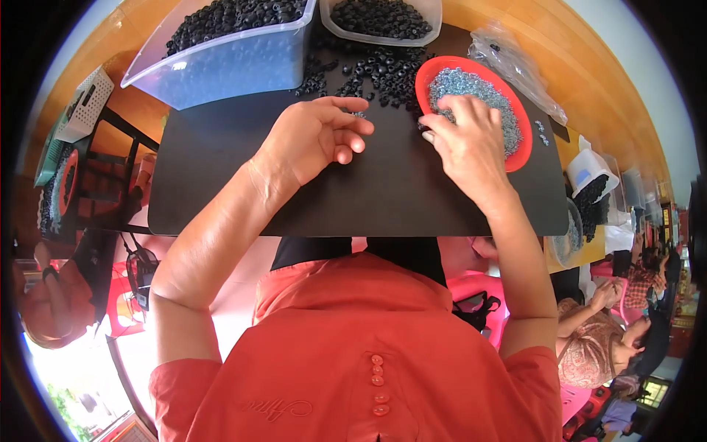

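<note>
My left hand [318, 138] is raised over the dark table, palm turned inward with fingers loosely curled. Small silvery metal parts [359, 114] show at its fingertips. Beside the left rim of a red bowl [524, 140], my right hand [469, 140] pinches a small black part [422, 127] between thumb and finger; its exact shape is too small to tell. Many small silvery metal pieces [471, 83] fill the bowl. A loose pile of black ring-like plastic parts [383, 77] lies on the table beyond and between my hands.
At the back stand a large clear bin [221, 70] and a smaller clear tub [434, 22], both holding black parts. A plastic bag [515, 62] and a few metal pieces [542, 132] lie right of the bowl. Other people [600, 342] sit at both sides.
</note>
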The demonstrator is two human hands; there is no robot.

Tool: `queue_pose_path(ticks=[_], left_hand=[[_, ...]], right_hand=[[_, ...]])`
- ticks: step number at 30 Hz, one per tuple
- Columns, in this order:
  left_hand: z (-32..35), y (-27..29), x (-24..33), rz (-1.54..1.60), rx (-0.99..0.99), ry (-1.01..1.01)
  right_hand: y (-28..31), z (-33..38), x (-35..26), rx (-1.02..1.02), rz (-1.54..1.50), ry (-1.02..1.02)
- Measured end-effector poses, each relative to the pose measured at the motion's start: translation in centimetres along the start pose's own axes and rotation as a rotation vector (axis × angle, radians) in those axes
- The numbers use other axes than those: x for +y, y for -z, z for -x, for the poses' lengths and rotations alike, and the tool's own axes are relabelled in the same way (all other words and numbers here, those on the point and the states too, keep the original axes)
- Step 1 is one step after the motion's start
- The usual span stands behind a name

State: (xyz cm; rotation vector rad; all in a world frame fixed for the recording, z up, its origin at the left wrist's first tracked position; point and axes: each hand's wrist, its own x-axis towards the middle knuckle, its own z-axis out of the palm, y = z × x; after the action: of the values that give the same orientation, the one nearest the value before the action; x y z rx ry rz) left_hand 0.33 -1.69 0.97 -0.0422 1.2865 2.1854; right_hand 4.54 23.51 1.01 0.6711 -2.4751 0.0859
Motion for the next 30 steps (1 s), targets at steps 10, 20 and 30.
queue_pose_path(ticks=[10, 20, 30], left_hand=[[-0.1, 0.5, -0.6, 0.015, -0.121, 0.016], [0.2, 0.5, -0.7, 0.033, -0.103, 0.026], [0.2, -0.5, -0.9, -0.186, -0.127, -0.053]], right_hand=[[0.6, 0.1, -0.2, 0.053, -0.104, -0.048], [2.3, 4.2, -0.3, 0.148, -0.036, -0.226], [2.6, 7.5, 4.5, 0.061, 0.119, -0.215]])
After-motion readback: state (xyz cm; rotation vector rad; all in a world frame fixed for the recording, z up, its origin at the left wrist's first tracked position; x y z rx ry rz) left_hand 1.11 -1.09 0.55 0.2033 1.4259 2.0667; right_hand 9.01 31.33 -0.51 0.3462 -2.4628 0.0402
